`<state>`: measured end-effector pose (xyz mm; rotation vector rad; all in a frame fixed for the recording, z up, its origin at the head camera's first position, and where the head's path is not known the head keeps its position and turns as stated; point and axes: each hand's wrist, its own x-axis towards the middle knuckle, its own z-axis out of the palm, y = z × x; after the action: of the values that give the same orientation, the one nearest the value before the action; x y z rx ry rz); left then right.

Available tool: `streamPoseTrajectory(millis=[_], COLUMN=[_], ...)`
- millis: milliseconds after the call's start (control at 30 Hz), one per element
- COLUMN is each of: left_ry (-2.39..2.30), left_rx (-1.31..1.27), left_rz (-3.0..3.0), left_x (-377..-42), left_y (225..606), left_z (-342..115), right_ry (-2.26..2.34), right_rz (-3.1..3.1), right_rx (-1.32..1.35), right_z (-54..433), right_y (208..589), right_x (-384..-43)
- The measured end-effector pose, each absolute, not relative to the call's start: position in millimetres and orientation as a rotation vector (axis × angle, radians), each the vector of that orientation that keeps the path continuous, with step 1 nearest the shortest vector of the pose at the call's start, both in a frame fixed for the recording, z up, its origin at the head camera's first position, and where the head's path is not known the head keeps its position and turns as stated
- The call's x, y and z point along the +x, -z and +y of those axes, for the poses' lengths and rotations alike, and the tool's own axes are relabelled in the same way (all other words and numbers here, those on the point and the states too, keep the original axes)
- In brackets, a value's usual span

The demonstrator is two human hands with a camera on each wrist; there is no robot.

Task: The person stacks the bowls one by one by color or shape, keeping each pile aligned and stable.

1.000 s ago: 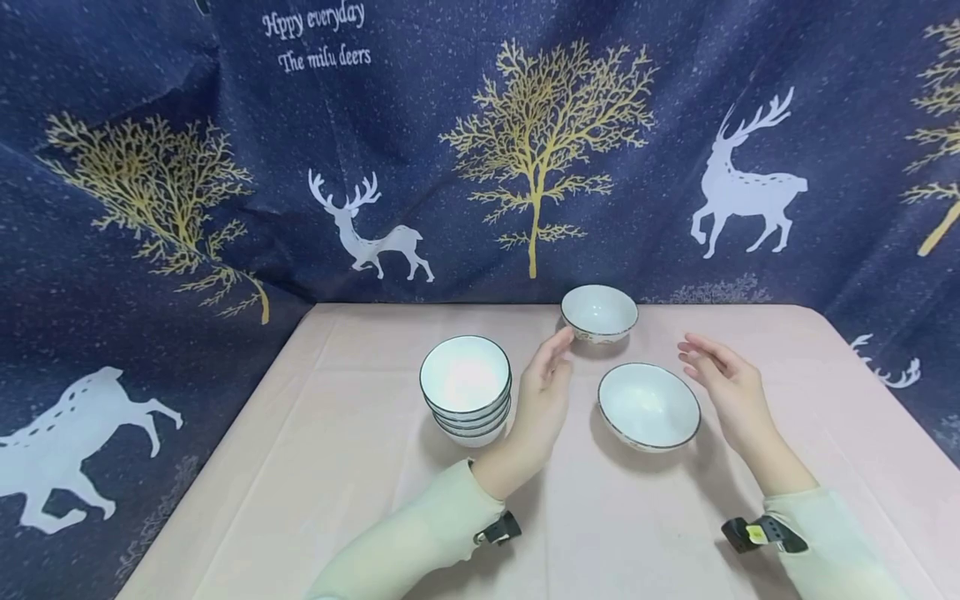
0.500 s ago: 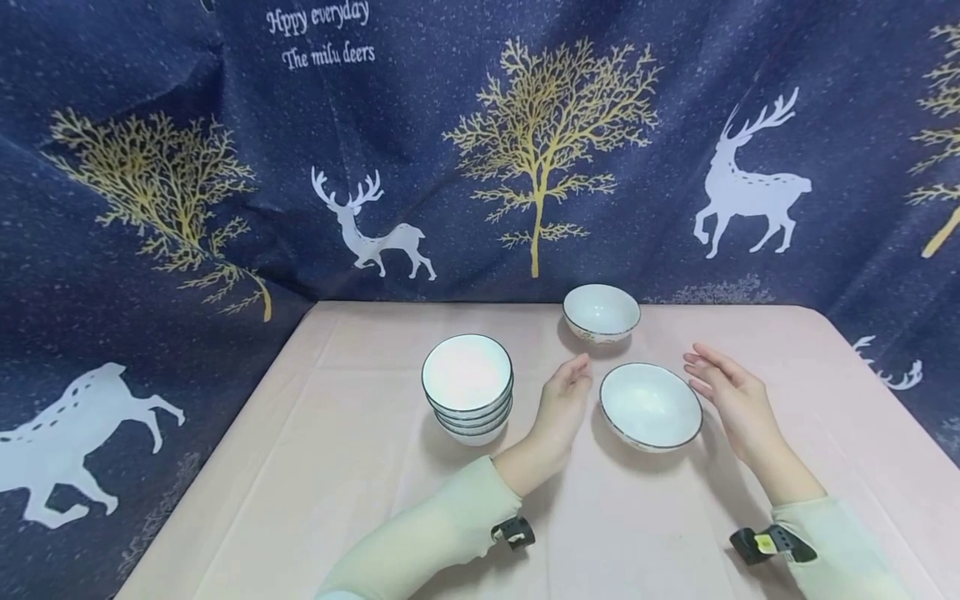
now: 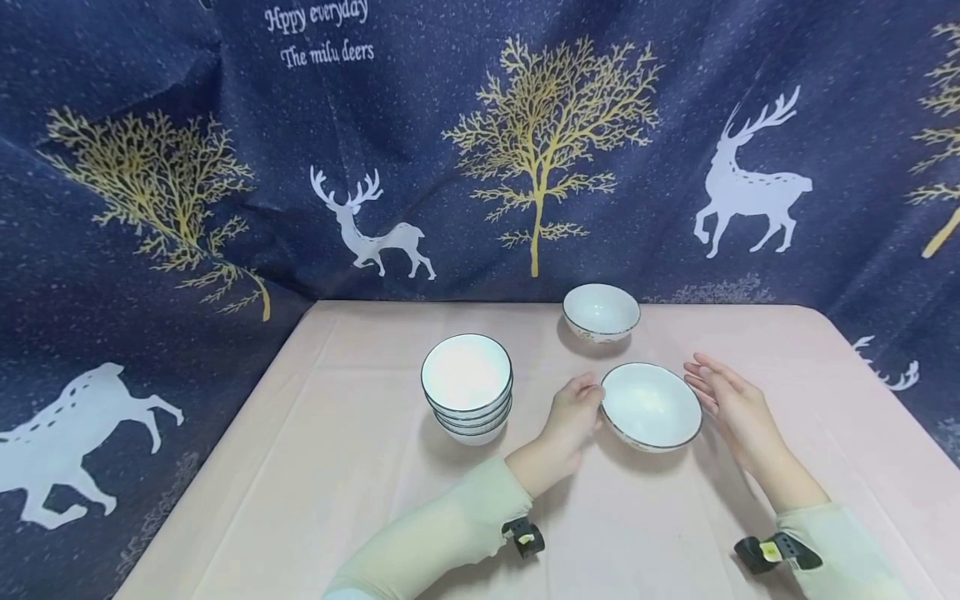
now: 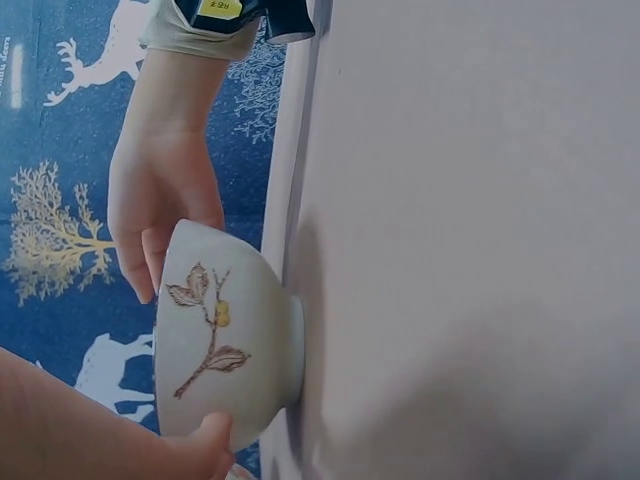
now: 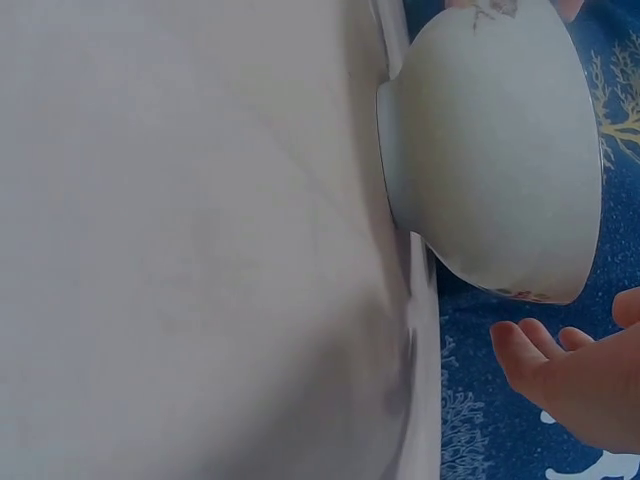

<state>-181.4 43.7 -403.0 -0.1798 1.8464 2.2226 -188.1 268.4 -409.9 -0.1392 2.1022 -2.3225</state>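
Note:
A white bowl with a dark rim stands upright on the table between both hands; a leaf-and-berry sprig decorates its outside in the left wrist view. At its left side my left hand holds the wall near the rim, part of the fingers hidden by the bowl. My right hand is at the opposite side, fingers extended. In the right wrist view a small gap separates the right fingertips from the bowl. A stack of several similar bowls stands left of my left hand.
Another single bowl stands behind the held one, near the table's far edge. A pale pink cloth covers the table. Behind it hangs a dark blue curtain with deer and trees.
My left hand has moved from beside the rear bowl, rightward and nearer, onto the front bowl's left side. The right hand has lowered slightly beside it. The bowls have stayed in place.

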Motion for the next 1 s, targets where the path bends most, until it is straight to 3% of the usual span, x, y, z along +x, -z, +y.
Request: streamPoseTrajectory(millis=[1000], left_ry=[-2.232], left_rx=[-0.234], left_rz=[1.686], left_x=[-178.6], left_y=[419.0], left_z=[52.9], right_ry=[1.977], right_rz=[2.217], right_rx=[0.036], right_z=[264.0], right_y=[416.0], right_x=[-188.7])
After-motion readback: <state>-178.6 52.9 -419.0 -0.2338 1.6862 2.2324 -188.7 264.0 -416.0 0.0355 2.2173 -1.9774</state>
